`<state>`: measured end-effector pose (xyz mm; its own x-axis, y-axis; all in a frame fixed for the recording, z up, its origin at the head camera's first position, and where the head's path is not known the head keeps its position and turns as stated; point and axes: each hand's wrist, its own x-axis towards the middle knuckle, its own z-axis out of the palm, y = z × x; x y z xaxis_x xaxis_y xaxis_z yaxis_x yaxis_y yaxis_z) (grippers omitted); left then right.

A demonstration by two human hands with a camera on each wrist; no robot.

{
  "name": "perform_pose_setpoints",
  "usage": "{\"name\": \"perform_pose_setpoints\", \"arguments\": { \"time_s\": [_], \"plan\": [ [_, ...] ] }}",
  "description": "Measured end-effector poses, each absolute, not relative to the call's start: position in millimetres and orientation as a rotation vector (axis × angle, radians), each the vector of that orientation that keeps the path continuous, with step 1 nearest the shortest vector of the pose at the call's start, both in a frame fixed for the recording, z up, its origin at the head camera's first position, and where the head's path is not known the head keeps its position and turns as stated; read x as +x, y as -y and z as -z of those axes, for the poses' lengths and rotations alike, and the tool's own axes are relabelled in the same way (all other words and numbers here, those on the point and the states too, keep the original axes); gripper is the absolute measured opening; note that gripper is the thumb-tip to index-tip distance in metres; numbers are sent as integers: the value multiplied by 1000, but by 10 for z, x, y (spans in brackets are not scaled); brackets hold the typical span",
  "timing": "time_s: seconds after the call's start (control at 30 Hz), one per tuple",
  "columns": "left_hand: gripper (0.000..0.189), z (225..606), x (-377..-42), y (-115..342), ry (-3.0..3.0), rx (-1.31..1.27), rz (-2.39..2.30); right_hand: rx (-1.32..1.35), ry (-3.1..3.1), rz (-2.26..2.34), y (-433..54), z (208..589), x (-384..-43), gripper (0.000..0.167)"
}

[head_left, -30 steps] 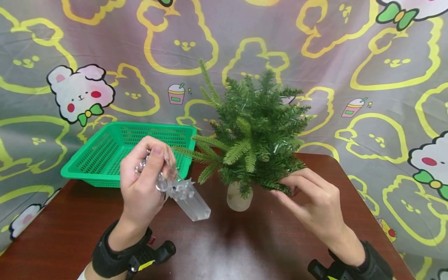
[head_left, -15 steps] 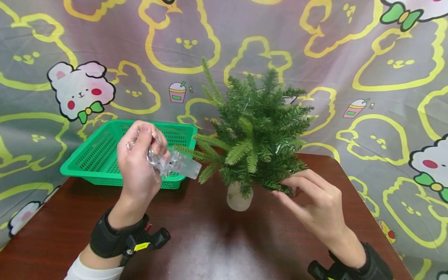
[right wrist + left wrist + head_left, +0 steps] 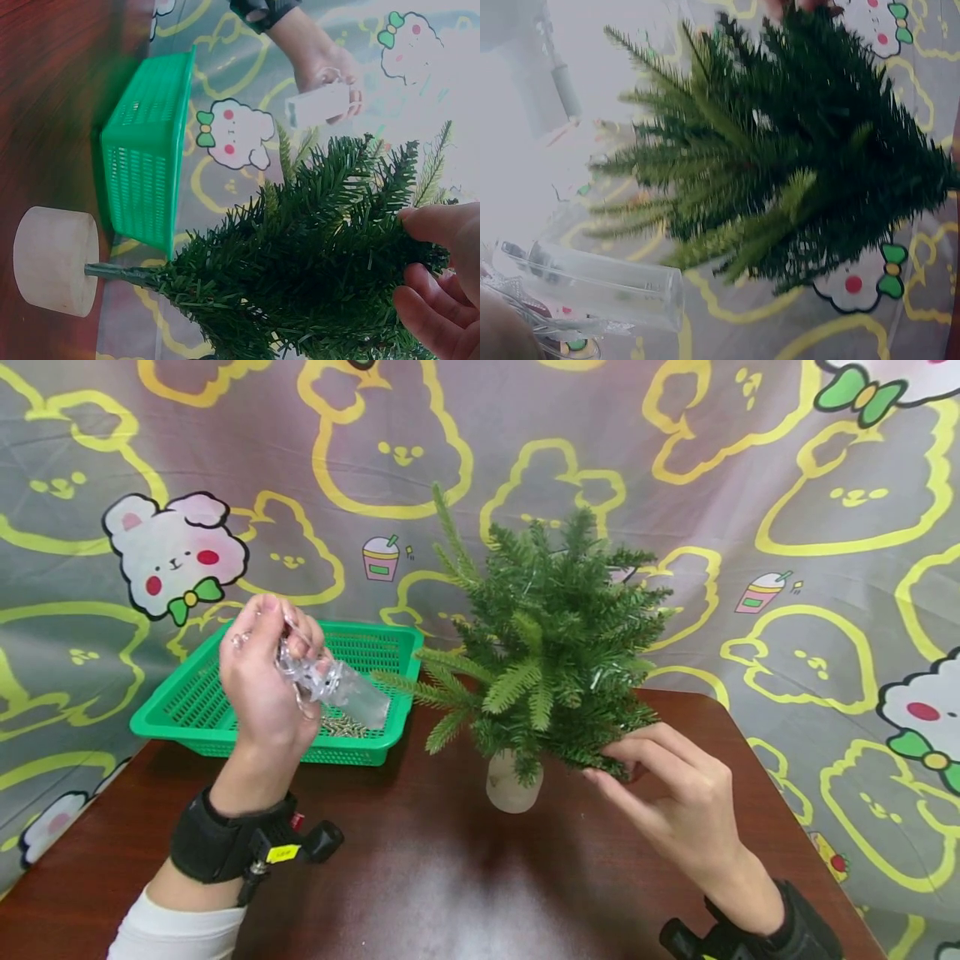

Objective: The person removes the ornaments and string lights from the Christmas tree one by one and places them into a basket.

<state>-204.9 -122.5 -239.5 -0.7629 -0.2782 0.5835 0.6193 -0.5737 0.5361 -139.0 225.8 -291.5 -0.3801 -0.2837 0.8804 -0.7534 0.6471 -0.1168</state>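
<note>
My left hand [image 3: 262, 672] holds a bundle of clear wire with a long clear plastic piece [image 3: 363, 697], over the green basket. In the left wrist view this clear piece [image 3: 607, 289] looks tube-like, with thin wires looped beside it; what it is, I cannot tell. A small artificial Christmas tree [image 3: 558, 643] stands upright mid-table on a pale round base [image 3: 513, 783]. My right hand [image 3: 678, 797] pinches a low branch on its right side between thumb and fingers. In the right wrist view those fingertips [image 3: 416, 281] lie among the dark green needles.
The green plastic basket [image 3: 168, 727] sits at the back left, with a small gold-coloured heap [image 3: 341, 727] inside it. Longer, lighter branches [image 3: 450, 689] reach from the tree toward the basket. A patterned curtain [image 3: 660, 418] hangs behind the brown table [image 3: 450, 893].
My left hand has moved left and up with the clear bundle, from beside the tree to over the basket, uncovering the gold heap. The right hand stays on the branch.
</note>
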Motion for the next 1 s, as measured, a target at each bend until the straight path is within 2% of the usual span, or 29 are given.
{"name": "perform_pose_setpoints", "arguments": {
  "time_s": [0.5,1.0],
  "plan": [
    [35,2626,-2420,1514,977,-389,2426,810,1957,-643,-2265,2925,-1391,37],
    [36,3016,-2696,1735,1308,-188,2516,811,1970,-646,-2278,2928,-1383,37]
  ]
}}
